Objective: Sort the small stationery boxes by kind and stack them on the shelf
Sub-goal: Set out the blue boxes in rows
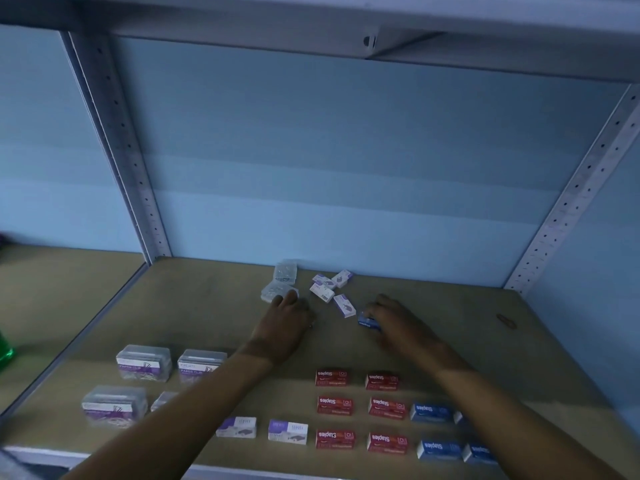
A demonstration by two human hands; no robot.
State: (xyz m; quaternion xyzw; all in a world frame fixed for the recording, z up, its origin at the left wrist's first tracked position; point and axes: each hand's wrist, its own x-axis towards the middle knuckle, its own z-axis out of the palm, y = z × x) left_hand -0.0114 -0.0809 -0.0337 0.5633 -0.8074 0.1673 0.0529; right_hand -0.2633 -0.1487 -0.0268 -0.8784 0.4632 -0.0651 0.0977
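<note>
Near the back of the wooden shelf, my left hand rests its fingertips on a clear plastic box; a second clear box lies behind it. My right hand closes on a small blue staples box. Between the hands lie several loose white-and-purple boxes. Along the front, boxes stand in sorted rows: clear paper clip boxes at the left, white-and-purple boxes in the middle, red staples boxes, and blue staples boxes at the right.
A small brown object lies on the shelf at the right. Perforated metal uprights frame the bay, and an upper shelf hangs overhead. A green object shows at the far left edge.
</note>
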